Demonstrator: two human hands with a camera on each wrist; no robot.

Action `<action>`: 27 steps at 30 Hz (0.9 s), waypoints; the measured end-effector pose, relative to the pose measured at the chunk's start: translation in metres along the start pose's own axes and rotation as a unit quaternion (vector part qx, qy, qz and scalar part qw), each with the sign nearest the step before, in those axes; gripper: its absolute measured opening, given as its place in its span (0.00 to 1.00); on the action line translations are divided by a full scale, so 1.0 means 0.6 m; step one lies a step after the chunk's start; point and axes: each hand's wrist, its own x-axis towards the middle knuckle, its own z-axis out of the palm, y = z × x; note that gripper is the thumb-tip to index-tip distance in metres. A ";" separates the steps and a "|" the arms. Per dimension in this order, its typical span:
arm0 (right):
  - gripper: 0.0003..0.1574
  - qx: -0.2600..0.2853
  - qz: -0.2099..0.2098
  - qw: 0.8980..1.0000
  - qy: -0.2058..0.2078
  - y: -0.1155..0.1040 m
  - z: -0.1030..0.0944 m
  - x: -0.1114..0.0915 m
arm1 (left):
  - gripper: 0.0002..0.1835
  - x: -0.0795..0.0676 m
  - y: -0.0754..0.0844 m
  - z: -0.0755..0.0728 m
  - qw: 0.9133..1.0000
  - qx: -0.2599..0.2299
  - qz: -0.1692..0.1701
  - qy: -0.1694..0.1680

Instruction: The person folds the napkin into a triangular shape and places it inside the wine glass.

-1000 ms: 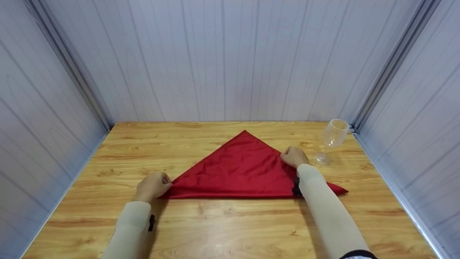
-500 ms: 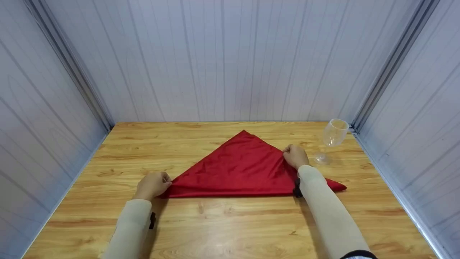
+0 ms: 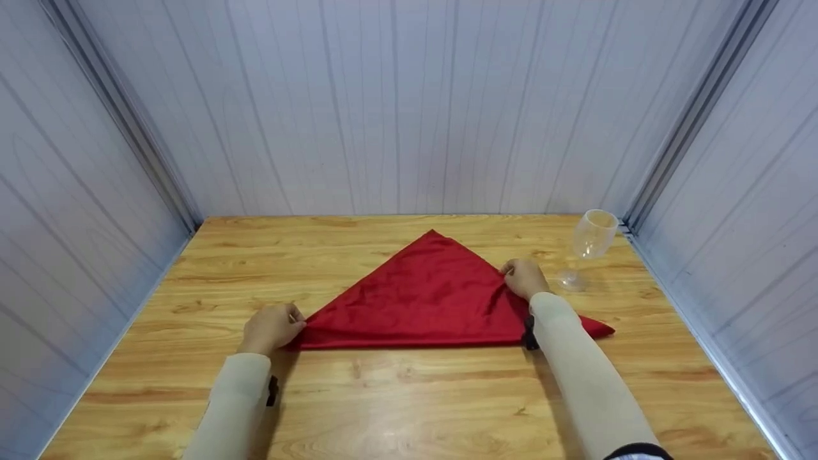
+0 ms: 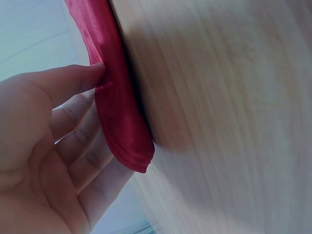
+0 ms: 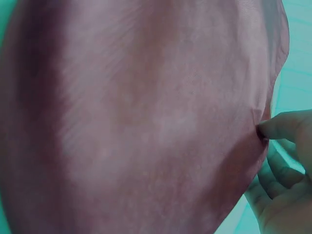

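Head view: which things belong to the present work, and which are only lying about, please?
In the work: red cloth, pinched by the left hand and right hand; wooden table beneath it.
Apparently just standing by: clear wine glass, untouched near the right hand.

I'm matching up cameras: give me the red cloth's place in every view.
Head: red cloth, below centre.
Left wrist: red cloth, left of centre, from the top.
Right wrist: red cloth, filling most.
Shared landmark: red cloth pinched by left hand, right hand or, in head view, both.

Wood-grain tabletop (image 3: 396,402), triangular red cloth (image 3: 422,297), clear stemmed glass (image 3: 594,237) upright
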 end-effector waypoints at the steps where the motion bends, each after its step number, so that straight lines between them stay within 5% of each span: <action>1: 0.16 0.002 -0.006 1.000 -0.002 0.001 0.001 0.000 | 0.07 -0.001 0.000 0.000 1.000 -0.001 0.000 0.000; 17: 0.12 0.032 0.007 0.999 0.031 -0.011 0.011 -0.001 | 0.06 -0.002 -0.004 -0.002 1.000 -0.006 0.016 0.003; 27: 0.15 0.023 0.011 1.000 -0.012 -0.014 0.004 0.003 | 0.07 -0.003 -0.002 -0.005 1.000 -0.016 0.016 -0.002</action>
